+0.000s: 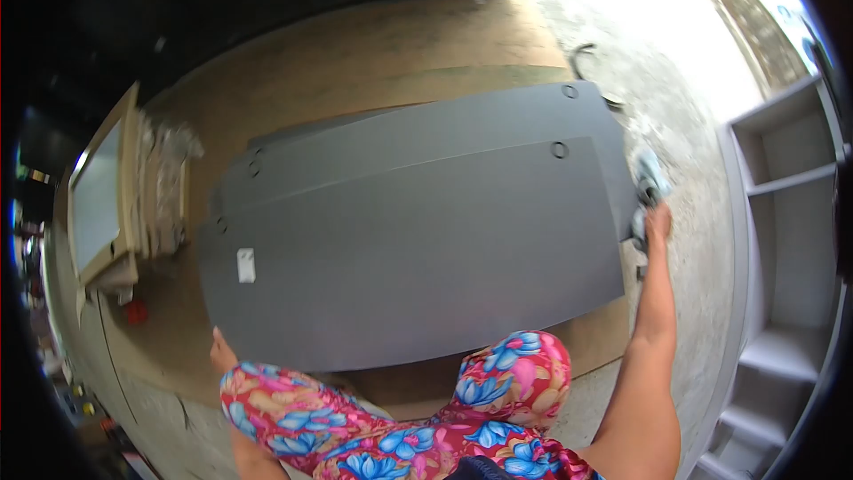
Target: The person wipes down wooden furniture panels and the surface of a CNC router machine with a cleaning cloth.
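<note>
The left hand meets the left edge of the top grey board, low near its corner; its fingers are mostly hidden, so I cannot tell whether it pinches or merely rests. The right hand is closed around a pale, cloth-like bundle, just beside the right ends of the boards.

The top board, with its white label, overlaps another grey board. A sideways push could slide it, since their faces look smooth; grit between them could scratch both.

The bundle's darker part is unclear, the boards underneath are largely covered, and the shelf unit is cut off.
</note>
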### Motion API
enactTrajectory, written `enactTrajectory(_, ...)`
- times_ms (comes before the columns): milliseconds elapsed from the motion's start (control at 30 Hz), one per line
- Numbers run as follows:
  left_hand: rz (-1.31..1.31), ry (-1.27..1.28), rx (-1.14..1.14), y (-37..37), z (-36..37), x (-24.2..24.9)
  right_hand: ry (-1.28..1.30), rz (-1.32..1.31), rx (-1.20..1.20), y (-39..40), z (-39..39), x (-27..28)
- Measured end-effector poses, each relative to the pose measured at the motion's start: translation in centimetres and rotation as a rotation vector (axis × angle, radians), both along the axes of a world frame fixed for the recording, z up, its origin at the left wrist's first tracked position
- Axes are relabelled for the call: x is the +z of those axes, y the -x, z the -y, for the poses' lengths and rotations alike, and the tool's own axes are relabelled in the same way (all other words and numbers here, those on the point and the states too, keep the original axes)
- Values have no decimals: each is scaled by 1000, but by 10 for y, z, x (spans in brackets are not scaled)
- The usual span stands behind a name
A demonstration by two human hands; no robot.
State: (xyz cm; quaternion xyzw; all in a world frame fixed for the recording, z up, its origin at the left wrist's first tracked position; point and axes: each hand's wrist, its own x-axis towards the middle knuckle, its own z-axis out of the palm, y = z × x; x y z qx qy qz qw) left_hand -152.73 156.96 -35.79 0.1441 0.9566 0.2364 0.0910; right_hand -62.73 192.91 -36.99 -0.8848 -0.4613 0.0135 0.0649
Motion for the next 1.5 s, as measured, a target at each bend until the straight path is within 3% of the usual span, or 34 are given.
enactTrajectory(67, -73, 46, -18, -6, -5, 6, 65, 100, -10, -15, 32, 2)
enactTrajectory(100, -117, 40, -54, -5, -4, 1, -27, 139, -60, -31, 38, -9)
enactTrajectory(167, -120, 80, -36, -3, -5, -3, -199, -21, -155, 2, 32, 28)
enactTrajectory(300, -129, 68, -31, -18, -12, 11, -528, 75, 238, 21, -40, 18)
enactTrajectory(400, -159, 50, -12, -25, -13, 9, -467, 22, 616, 91, -112, 9)
enactTrajectory(433, -171, 49, -3, -24, -12, 6, -182, -92, 644, 153, -118, 39)
enactTrajectory(467, -159, 47, -1, -26, -13, 6, -147, -228, 757, 196, -128, 36)
enactTrajectory(533, -134, 45, 5, -31, -16, 13, -6, -84, 786, 279, -157, 5)
enactTrajectory(567, -130, 34, 12, -32, -18, 13, 79, 36, 757, 346, -139, 24)
enactTrajectory(600, -124, 24, 19, -33, -19, 11, 52, 28, 767, 404, -123, 42)
enactTrajectory(633, -121, 16, 24, -35, -19, 10, -48, 39, 777, 444, -126, 26)
enactTrajectory(700, -127, 21, 27, -38, -20, 9, -222, 105, 1010, 519, -127, 2)
enactTrajectory(767, -134, 13, 23, -44, -21, 8, -193, 26, 1195, 607, -99, 16)
enactTrajectory(833, -146, -10, 15, -49, -23, 9, -391, 10, 1408, 684, -63, 16)
enactTrajectory(967, -124, -10, 18, -57, -25, 10, -311, -329, 1532, 773, 4, 39)
enactTrajectory(1100, -120, 12, 33, -56, -25, 5, -292, -496, 1563, 766, 6, 53)
enactTrajectory(1300, -94, 33, -5, -48, -22, -3, -220, -250, 1644, 634, -22, 65)
enactTrajectory(1433, -34, -40, -44, -49, -25, 8, -126, -163, 1407, 488, -37, 68)
enactTrajectory(1500, -33, -20, -43, -50, -27, 14, -94, -114, 1160, 410, -33, 70)
